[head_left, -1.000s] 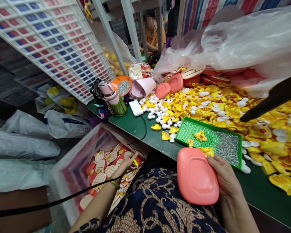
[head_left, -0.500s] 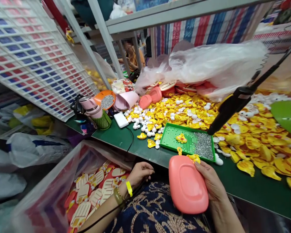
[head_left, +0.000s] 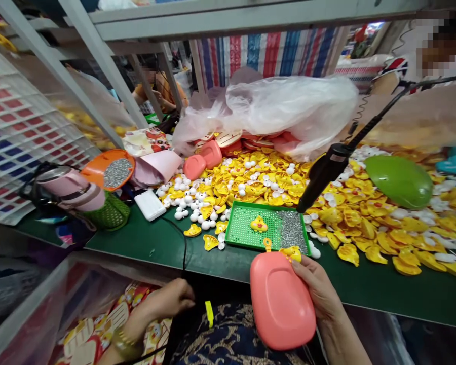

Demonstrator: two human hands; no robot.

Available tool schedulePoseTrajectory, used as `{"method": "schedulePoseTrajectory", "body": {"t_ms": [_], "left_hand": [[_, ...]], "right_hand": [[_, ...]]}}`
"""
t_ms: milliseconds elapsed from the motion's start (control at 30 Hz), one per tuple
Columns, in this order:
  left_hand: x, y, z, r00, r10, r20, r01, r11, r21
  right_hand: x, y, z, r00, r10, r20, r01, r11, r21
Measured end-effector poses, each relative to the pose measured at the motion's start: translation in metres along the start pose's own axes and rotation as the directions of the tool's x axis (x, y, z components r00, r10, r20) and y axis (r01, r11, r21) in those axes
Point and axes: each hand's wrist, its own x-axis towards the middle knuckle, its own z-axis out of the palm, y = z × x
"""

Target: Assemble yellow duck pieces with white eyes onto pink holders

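Note:
My right hand [head_left: 319,289] grips a coral-pink plastic case [head_left: 283,304] by its right edge, above my lap. The case has rounded corners, a raised panel and a small orange loop [head_left: 267,244] at its top. A yellow duck-face piece [head_left: 291,252] shows at the top edge beside my fingers. My left hand [head_left: 175,298] is closed, over the near edge of a bag of finished-looking pieces [head_left: 117,317]; its fingertips are hidden. A narrow yellow strip [head_left: 209,313] shows against my dark patterned clothing. Beyond the case, a green tray [head_left: 247,246] holds small screws and one duck face.
A black electric screwdriver [head_left: 323,175] hangs over the tray. Yellow and white parts [head_left: 258,177] are heaped across the green table [head_left: 152,253]. At left stand a pink flask [head_left: 70,187], an orange dish [head_left: 95,170] of screws and a white box [head_left: 150,204]. People sit beyond the frame.
The view has swung to the right. My left hand has moved left and its fingers have curled in. The yellow strip now appears apart from my left wrist. My right hand still holds the case.

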Motion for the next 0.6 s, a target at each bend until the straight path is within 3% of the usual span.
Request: {"method": "schedulePoseTrajectory", "body": {"t_ms": [67,100,167,233,300,367,500,600], "left_hand": [[-0.020,0.013,-0.030,0.997,0.061,0.052,-0.064,0.996,0.057],[-0.025,0.023,-0.042,0.994,0.081,0.073,-0.081,0.997,-0.009],[-0.023,0.051,-0.056,0.998,0.048,-0.037,-0.056,0.962,-0.268],[-0.007,0.080,-0.056,0.980,0.067,-0.185,-0.153,0.852,-0.501],[0.016,0.103,-0.047,0.977,0.156,-0.143,-0.211,0.701,-0.681],[0.035,0.115,-0.035,0.961,0.263,-0.086,-0.234,0.603,-0.763],[0.050,0.115,-0.027,0.949,0.315,0.028,-0.119,0.438,-0.891],[0.051,0.109,-0.034,0.949,0.310,0.053,-0.078,0.394,-0.916]], "right_hand": [[0.005,0.002,0.005,0.999,-0.003,0.043,0.005,0.999,-0.032],[0.008,0.004,0.010,0.997,-0.002,0.075,0.005,0.999,-0.048],[0.013,0.008,0.022,0.988,0.012,0.153,0.000,0.997,-0.079],[0.018,0.011,0.038,0.975,0.027,0.221,-0.003,0.994,-0.107],[0.023,0.012,0.053,0.964,0.021,0.264,0.011,0.993,-0.119],[0.027,0.011,0.066,0.957,-0.002,0.291,0.037,0.993,-0.115],[0.036,0.012,0.079,0.931,-0.019,0.365,0.073,0.988,-0.135],[0.044,0.020,0.083,0.920,-0.050,0.389,0.145,0.965,-0.219]]}}
